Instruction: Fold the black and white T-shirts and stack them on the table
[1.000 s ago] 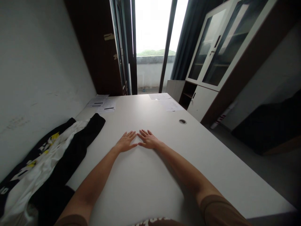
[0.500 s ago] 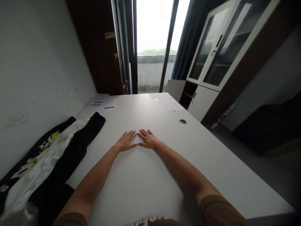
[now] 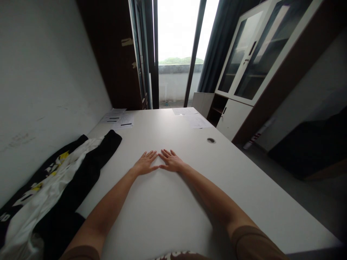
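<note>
Palm down on the white table (image 3: 151,213), my left hand (image 3: 145,163) lies flat with its fingers spread. My right hand (image 3: 171,161) rests flat beside it, fingers apart as well. The thumbs and forefingers of both hands come tip to tip, or nearly so, leaving a small patch of tabletop between them. Neither hand holds anything. Left of my left arm lies a row of clothes: a black garment (image 3: 86,169), a white garment (image 3: 58,184) and a black one with yellow and white print (image 3: 51,169) against the wall.
Printed papers (image 3: 119,119) lie at the table's far left, and more sheets (image 3: 200,121) at its far right. A round cable hole (image 3: 211,140) sits near the right edge. Beyond stand a white cabinet (image 3: 235,119) with glass doors, a dark curtain (image 3: 214,47) and a bright window.
</note>
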A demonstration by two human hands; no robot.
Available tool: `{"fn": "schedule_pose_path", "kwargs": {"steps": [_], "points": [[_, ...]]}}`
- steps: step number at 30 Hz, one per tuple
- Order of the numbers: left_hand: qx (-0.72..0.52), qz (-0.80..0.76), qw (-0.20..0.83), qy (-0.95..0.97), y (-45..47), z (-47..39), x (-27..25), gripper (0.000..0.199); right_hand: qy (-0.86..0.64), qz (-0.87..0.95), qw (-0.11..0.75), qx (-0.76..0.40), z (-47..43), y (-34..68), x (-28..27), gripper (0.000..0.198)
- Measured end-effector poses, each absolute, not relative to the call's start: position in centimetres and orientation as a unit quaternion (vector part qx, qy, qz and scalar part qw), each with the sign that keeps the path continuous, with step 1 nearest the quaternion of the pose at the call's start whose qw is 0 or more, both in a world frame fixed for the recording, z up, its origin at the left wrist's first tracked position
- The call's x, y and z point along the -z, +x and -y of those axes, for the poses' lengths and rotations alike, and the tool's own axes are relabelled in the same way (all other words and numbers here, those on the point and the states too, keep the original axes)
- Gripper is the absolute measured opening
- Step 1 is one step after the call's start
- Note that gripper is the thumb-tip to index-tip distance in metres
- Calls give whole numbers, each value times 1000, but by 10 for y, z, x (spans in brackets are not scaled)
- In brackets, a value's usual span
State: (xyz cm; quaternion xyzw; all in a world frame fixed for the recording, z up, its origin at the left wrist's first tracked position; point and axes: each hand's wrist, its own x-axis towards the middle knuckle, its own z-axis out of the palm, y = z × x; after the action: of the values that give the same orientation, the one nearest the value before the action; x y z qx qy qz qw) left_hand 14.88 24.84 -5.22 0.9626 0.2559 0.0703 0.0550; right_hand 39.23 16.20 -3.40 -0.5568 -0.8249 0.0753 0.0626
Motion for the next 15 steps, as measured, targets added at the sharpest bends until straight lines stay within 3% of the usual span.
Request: {"fn": "schedule_pose_path", "kwargs": {"steps": [15], "points": [[-66, -259, 58, 962, 149, -248, 50, 85, -556, 825, 63, -78, -162, 393, 34, 92]]}}
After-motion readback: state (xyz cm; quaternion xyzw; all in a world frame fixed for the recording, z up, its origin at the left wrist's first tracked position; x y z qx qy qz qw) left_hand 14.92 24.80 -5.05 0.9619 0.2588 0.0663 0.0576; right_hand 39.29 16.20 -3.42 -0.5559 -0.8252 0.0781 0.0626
